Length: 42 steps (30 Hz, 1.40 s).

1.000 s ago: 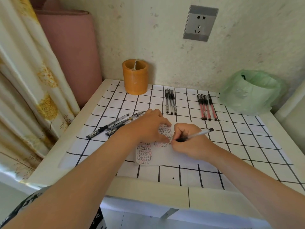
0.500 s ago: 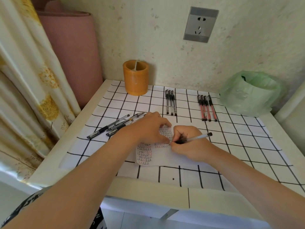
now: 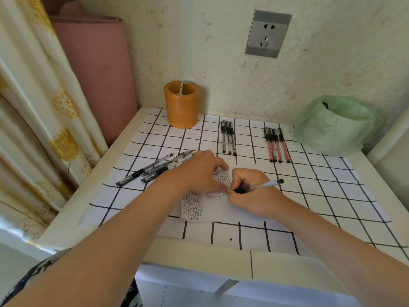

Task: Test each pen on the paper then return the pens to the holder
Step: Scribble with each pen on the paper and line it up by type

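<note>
**Right hand writes on the paper; left hand pins the sheet**

Far out to the left of both hands hangs a pale curtain with yellow flowers, and a pink roll stands behind it against the wall. Just left of the left hand, a loose bunch of black pens lies slantwise on the checked cloth. Their upper ends run under or behind the knuckles. Beyond that hand, at the wall, stands the orange holder, upright, with a thin divider showing inside.

The left hand lies palm down with bent fingers, its fingertips pressing the top of the paper and holding nothing. The sheet lies under and between the two hands, and its left part is filled with rows of small black and red marks.

The right hand is closed round a pen in a writing grip. The tip meets the paper right beside the left thumb, and the white barrel points away to the right.

Beyond the gap between the hands, three black pens lie side by side. Beyond the right hand lie four red pens, also in a neat row. Farther right, at the wall, sits a green bag, with a wall socket above.
</note>
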Motion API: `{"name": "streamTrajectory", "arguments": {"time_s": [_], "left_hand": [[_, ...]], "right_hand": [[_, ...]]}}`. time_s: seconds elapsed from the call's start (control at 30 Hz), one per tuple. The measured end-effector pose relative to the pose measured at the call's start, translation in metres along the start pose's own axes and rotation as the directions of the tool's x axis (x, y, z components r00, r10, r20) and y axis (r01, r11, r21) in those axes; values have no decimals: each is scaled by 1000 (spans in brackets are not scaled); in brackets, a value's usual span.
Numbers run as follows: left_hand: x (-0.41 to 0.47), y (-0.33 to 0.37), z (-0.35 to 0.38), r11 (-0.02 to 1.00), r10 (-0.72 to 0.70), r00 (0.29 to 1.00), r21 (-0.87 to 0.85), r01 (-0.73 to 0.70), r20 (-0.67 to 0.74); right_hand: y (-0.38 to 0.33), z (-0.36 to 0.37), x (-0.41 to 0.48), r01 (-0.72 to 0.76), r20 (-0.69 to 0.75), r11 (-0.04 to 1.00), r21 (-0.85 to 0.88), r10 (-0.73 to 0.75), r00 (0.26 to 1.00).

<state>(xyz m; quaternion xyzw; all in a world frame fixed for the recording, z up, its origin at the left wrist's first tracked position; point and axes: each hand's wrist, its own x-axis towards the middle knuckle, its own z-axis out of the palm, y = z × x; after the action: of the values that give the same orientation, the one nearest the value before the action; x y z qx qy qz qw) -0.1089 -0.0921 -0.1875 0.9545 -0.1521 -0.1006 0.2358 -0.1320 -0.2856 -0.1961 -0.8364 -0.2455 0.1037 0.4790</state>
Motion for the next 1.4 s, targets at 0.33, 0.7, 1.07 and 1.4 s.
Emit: {"name": "streamTrajectory", "arguments": {"time_s": [0.33,0.7,1.07,1.4], "left_hand": [[-1,0,-1,1000,-1,1000,-2,1,0],[-1,2,-2,1000,-7,1000,2,7,2],[-3,4,-3,1000,-15,1000,-3,15,3],[-9,6,-6,1000,-9,1000,1,9,1]], "right_hand": [[-2,0,0,-12,14,1000,11,12,1000],[-4,1,-2,-4,15,1000,0,4,1000],[-8,-1,-2,-35,63,999,21,34,997],[-2,-4,3,-66,-63,976,205,81,995]]}}
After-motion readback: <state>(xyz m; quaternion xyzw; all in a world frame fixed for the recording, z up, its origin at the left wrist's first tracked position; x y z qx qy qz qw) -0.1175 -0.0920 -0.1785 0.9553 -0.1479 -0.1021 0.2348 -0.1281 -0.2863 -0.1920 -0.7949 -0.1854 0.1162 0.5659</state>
